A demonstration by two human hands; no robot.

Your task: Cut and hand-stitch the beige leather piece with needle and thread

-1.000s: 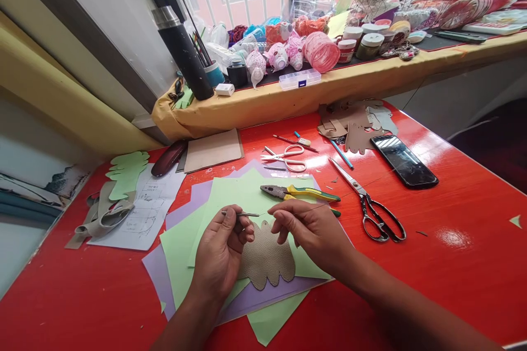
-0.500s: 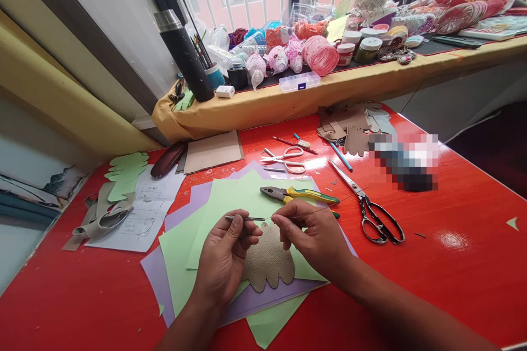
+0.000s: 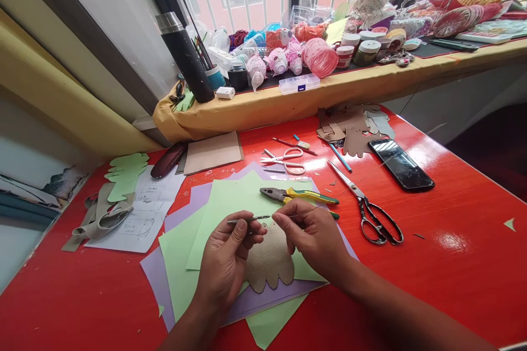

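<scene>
A thin metal needle (image 3: 247, 219) is pinched between the thumb and fingers of the left hand (image 3: 228, 260), which is closed around it, the point being directed toward the right hand (image 3: 315, 236). The right hand is likewise closed, its fingertips (image 3: 280, 221) pressed together on a fine thread (image 3: 317, 209) that runs away from it over the counter (image 3: 453, 219); whether thread and needle touch cannot be told. Beneath and between both hands a beige leather piece (image 3: 269, 263) with a scalloped edge is laid, partly covered by the left hand's fingers. It rests on stacked green sheets (image 3: 230, 197) and purple sheets (image 3: 197, 194) of paper.

Just beyond the hands, pliers (image 3: 298, 194) with yellow and green grips are laid on the green paper. Farther out, small pink-handled scissors (image 3: 286, 159) are seen, and off the right hand's outer side large black-handled shears (image 3: 366, 205) lie on the red surface. Beyond the shears a dark phone (image 3: 401, 164) is placed, with brown cut-out pieces (image 3: 354, 126) behind it. Well off the left hand's outer side, a printed sheet (image 3: 144, 211), a green cut shape (image 3: 125, 173) and grey strips (image 3: 101, 216) are gathered. A brown card (image 3: 214, 151) lies ahead of the left hand, below a crowded window ledge (image 3: 288, 98).
</scene>
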